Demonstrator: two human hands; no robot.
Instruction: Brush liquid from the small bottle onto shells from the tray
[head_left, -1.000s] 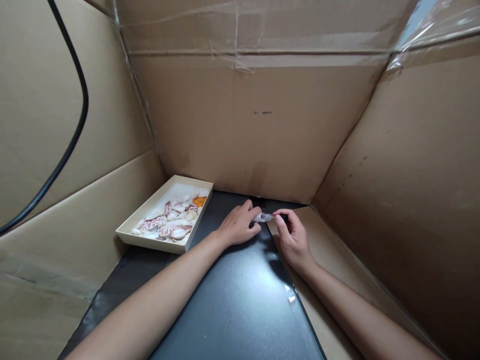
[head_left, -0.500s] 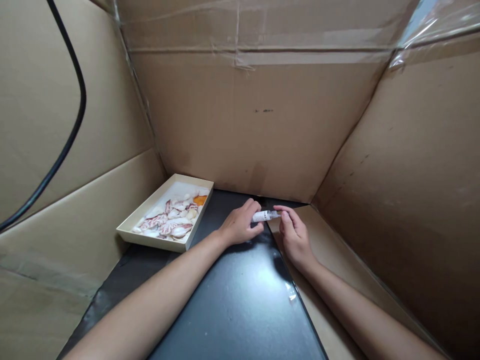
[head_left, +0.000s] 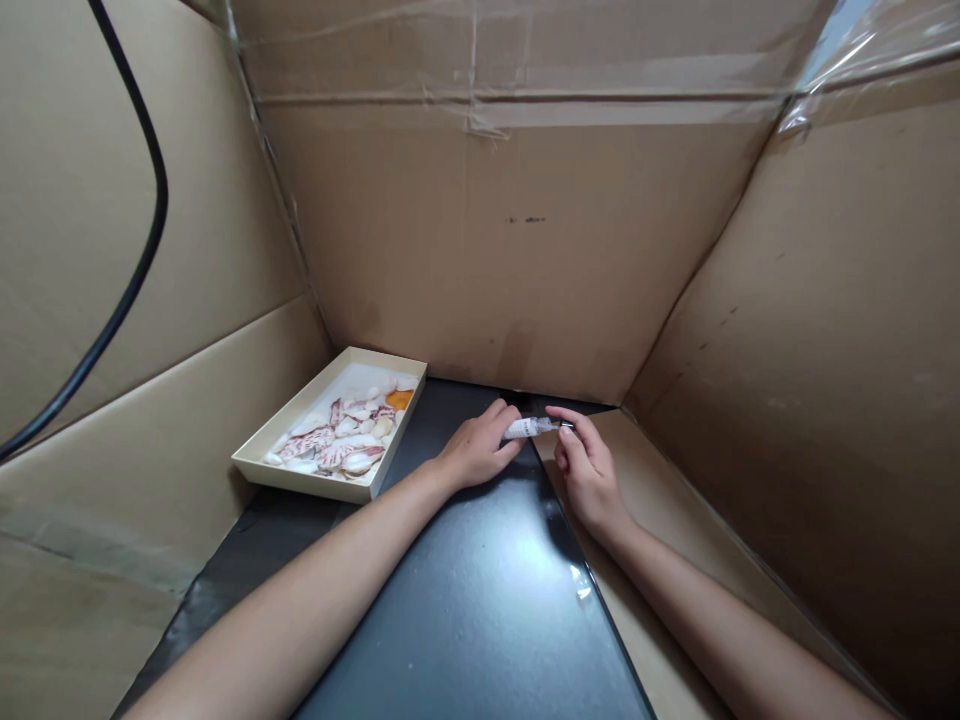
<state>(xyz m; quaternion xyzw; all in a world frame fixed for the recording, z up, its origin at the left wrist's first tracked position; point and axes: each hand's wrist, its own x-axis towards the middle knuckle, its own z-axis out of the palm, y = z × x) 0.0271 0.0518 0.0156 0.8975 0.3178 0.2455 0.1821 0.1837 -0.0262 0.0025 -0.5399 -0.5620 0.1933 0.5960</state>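
My left hand [head_left: 476, 450] rests on a black sheet [head_left: 465, 600] and grips a small white tube [head_left: 525, 428] with its fingers curled round it. The tube lies roughly level, its tip pointing right. My right hand [head_left: 589, 465] is just to the right, thumb and forefinger pinched at the tube's dark tip; I cannot tell whether a cap sits between them. A cream tray [head_left: 262, 455] with several pink-and-white shells [head_left: 341, 440] stands to the left of my left hand.
Cardboard walls enclose the space at the back [head_left: 510, 250], left and right. A black cable [head_left: 142, 250] hangs along the left wall. A cardboard flap [head_left: 675, 540] lies on the floor under my right forearm, beside the black sheet.
The tube has risen slightly and both hands shifted a little upward and away. My right fingers moved from over the tube's end to a pinch at its tip.
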